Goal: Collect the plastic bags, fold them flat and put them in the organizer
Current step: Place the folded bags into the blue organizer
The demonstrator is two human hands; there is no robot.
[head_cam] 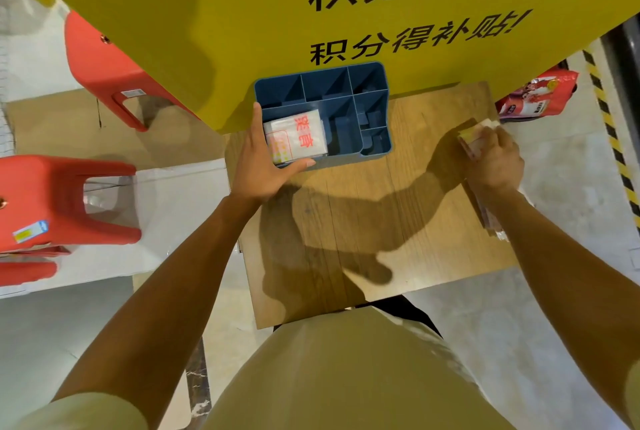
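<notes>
A: From the head view, where are the bags relative to the blue organizer?
B: One folded bag lies in its large near-left compartment. The left hand clasps that corner, thumb along the front wall.
A: And right of the organizer?
B: The right hand curls round another folded bag on the wooden table.
</notes>
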